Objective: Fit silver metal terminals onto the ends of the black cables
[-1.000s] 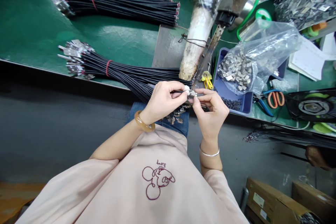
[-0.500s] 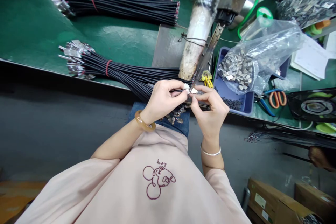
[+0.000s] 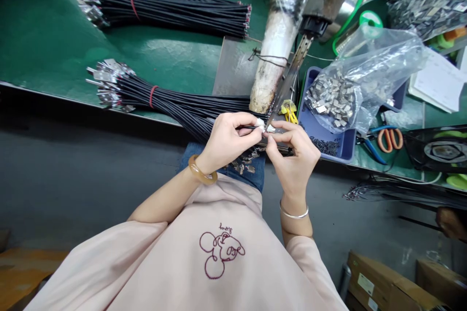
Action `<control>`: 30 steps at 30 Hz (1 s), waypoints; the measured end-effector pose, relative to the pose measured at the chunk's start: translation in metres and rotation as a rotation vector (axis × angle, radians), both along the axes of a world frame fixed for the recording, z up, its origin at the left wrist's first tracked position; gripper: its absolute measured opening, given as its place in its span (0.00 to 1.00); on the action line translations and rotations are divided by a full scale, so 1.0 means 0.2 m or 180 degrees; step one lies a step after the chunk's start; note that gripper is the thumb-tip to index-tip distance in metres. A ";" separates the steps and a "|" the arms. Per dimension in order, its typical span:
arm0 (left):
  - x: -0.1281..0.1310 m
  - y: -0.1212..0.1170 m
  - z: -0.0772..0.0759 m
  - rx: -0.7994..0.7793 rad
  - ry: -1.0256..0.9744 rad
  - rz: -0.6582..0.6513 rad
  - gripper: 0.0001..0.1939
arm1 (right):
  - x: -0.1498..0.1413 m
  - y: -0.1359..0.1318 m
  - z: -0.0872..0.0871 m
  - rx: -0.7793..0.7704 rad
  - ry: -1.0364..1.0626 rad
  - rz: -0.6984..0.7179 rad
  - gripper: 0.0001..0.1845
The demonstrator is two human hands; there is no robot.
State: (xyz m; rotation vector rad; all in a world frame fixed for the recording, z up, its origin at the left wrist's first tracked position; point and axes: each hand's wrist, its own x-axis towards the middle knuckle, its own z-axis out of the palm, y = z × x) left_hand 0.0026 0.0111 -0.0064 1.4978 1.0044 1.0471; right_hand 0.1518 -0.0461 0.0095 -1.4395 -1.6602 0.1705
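My left hand (image 3: pixel 233 135), white covering at a fingertip, is closed in a pinch on the end of a thin black cable (image 3: pixel 246 128). Facing it, my right hand (image 3: pixel 294 150) pinches something tiny at the cable's end; its kind is hidden by the fingers. A small white patch shows at the right fingertips. The soldering iron (image 3: pixel 292 70) slants down with its tip right at both hands' fingertips. Behind my left hand lies a cable bundle (image 3: pixel 175 99), tied with a red band, metal connectors at its left end. Beside my right hand lies a yellow clip-like piece (image 3: pixel 290 112).
A whitish tube (image 3: pixel 268 68) hangs next to the iron. To the right stand a blue tray (image 3: pixel 345 150) with small dark parts, a plastic bag of metal connectors (image 3: pixel 337 97), orange-and-blue pliers (image 3: pixel 385 141) and a black fan (image 3: pixel 438 149). More cable bundles (image 3: pixel 182 12) lie at the back left.
The whole view has shifted slightly, so things sit a little further right and lower. Both hands keep their pinch at the iron's tip, with barely any movement of the fingers.
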 end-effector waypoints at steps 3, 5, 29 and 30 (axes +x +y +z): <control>0.00 0.01 0.01 -0.0037 -0.0108 0.0043 0.06 | 0.00 0.00 0.01 0.0014 -0.0042 -0.0007 0.07; 0.00 0.01 0.01 -0.0087 -0.0113 -0.0009 0.06 | -0.01 0.00 0.01 0.0016 -0.0031 0.0018 0.08; -0.01 0.01 0.03 -0.0166 -0.0151 -0.0086 0.06 | -0.02 0.00 0.00 0.0054 0.0097 -0.0077 0.07; -0.01 0.01 0.03 -0.0207 -0.0146 -0.0128 0.06 | -0.02 -0.01 0.00 0.0041 0.0113 -0.0061 0.07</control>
